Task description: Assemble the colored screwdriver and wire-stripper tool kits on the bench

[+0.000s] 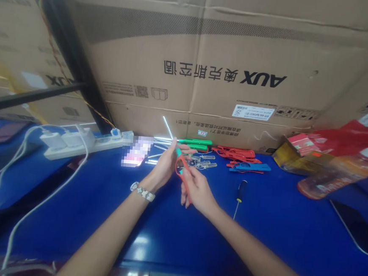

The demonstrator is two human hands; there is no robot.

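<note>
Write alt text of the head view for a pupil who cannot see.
A person's left hand and right hand hold an orange handle-like piece over a blue table. Beyond are green parts, red parts and a cardboard box; a screwdriver lies to the right.

Left fingers, right fingers holding red-and-green handle; screwdriver lying right on blue table; carton behind.

Both my forearms bare as far as seen: left forearm, right forearm. On left wrist, pale silvery bracelet, chunky links, some flower- or star-like. At its end, round light piece, darker marks; watch or charm, too blurred to tell.
</note>
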